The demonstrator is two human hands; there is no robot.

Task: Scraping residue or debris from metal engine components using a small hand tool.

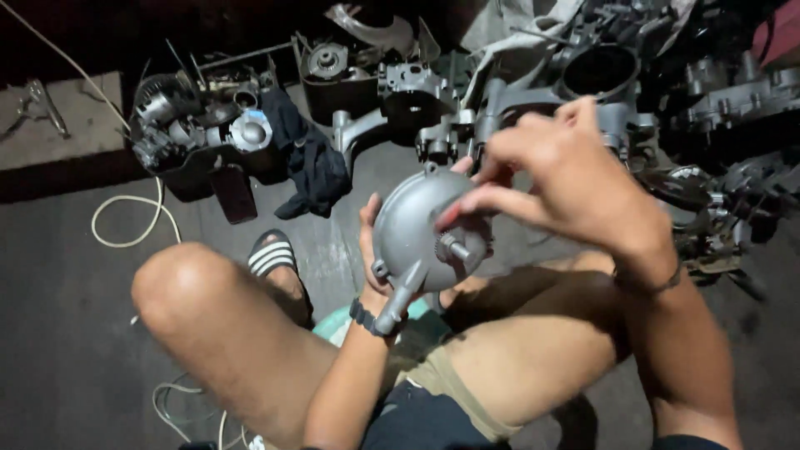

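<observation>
1. Head view: the left hand (372,250) cups a round grey metal cover (417,229) from behind, its grip closed around the cover's far rim; only the thumb and palm edge show.
2. The cover sits above the person's lap, between the knees, held up off the floor (67,333).
3. Its domed outer side faces up and left; the open face with a short shaft (457,247) and a small toothed gear faces right, toward the right hand (567,179).
4. A lever arm (398,302) runs from the cover's lower edge down and left, so the long axis lies from upper right to lower left, ending near the left wrist's dark band (362,315).
5. The right hand reaches over from the right; its fingertips (450,215) press on the cover's edge just above the shaft, fingers bent and close together, pinching the rim.
6. The floor is dark grey and dull, lit only near the middle.
7. A sandal (271,254) with white stripes rests on it beside the left knee.
8. A white cord (125,221) loops at left.
9. Grey engine cases (533,100) and a bin of parts (196,133) with a dark rag (312,162) lie beyond, well apart from the hands.
</observation>
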